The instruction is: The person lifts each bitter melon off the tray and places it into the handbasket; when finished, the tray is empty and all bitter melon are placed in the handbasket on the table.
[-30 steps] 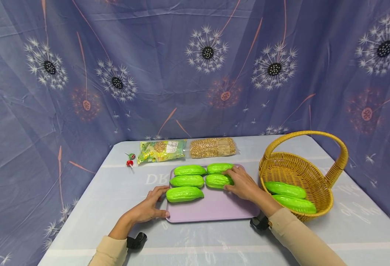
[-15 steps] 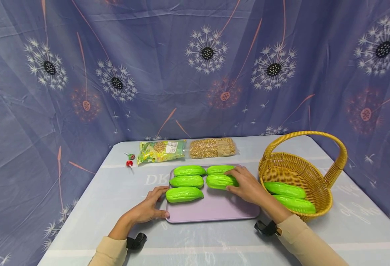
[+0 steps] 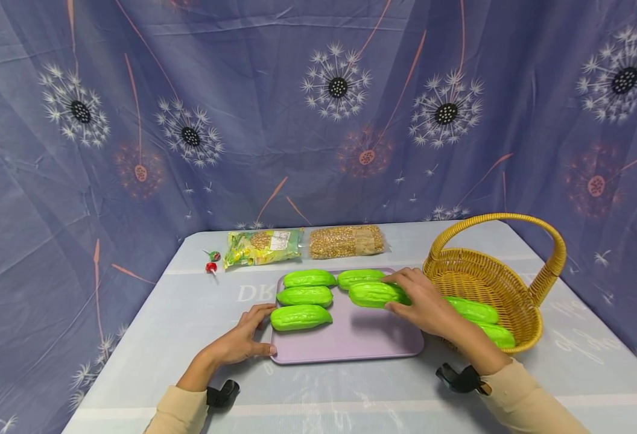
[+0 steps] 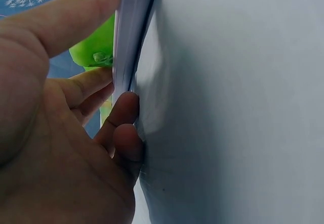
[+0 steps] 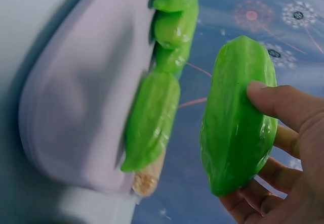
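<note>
In the head view my right hand [image 3: 420, 301] grips a bright green ridged gourd [image 3: 377, 294], thumb on one side and fingers on the other. The right wrist view shows this gourd [image 5: 238, 118] raised off the lilac tray [image 5: 76, 113]. My left hand [image 3: 242, 337] rests at the left edge of the tray [image 3: 345, 343], with thumb and fingertips against its rim. Three similar gourds [image 3: 301, 317] lie in a column on the tray's left half. Another gourd [image 3: 359, 277] lies at the back, just behind the held one.
To the right stands a yellow wicker basket [image 3: 478, 274] with a tall handle and two gourds [image 3: 473, 310] inside. Behind the tray lie a green printed bag [image 3: 264, 247] and a clear bag of grains [image 3: 345, 241]. Two lollipops [image 3: 212, 266] lie at the back left.
My right hand has lifted the front right gourd off the tray and moved it rightward, towards the basket. The left hand has stayed at the tray's edge.
</note>
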The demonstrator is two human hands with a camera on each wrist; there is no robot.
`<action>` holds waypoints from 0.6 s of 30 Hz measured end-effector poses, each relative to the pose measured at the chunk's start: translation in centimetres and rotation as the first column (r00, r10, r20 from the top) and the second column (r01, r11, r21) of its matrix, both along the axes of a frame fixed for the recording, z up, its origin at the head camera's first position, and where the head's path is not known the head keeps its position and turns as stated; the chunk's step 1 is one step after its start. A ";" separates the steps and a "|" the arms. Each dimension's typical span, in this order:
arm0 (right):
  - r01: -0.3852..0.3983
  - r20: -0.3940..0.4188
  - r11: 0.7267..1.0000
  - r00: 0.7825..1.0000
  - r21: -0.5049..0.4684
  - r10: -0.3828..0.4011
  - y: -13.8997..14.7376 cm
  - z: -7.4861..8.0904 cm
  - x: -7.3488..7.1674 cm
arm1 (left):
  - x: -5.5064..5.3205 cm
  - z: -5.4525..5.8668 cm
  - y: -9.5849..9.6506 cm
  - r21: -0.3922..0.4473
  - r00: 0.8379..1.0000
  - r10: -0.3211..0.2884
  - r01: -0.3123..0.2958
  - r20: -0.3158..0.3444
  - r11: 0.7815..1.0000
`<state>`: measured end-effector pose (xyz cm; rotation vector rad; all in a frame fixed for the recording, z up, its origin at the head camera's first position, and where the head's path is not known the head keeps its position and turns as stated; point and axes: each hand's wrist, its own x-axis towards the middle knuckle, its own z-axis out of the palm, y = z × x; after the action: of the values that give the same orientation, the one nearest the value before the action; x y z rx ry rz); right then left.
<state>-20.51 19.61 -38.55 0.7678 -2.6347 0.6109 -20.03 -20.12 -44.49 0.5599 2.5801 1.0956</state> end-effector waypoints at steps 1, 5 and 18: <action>0.001 0.001 1.000 1.000 -0.001 -0.001 0.3 0.2 0.1 | 0.0 0.0 0.0 0.001 1.000 0.000 0.000 0.001 1.000; 0.009 0.012 1.000 1.000 -0.008 -0.009 1.5 1.2 0.6 | 0.0 0.0 0.0 0.000 1.000 -0.001 0.001 0.005 1.000; 0.050 -0.044 0.999 0.998 0.000 -0.050 5.3 2.5 1.4 | 0.0 0.1 0.0 -0.005 1.000 0.006 -0.006 0.010 1.000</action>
<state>-19.09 24.93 -36.09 0.7047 -2.6058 0.5722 -20.08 -20.08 -44.42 0.5446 2.5770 1.0904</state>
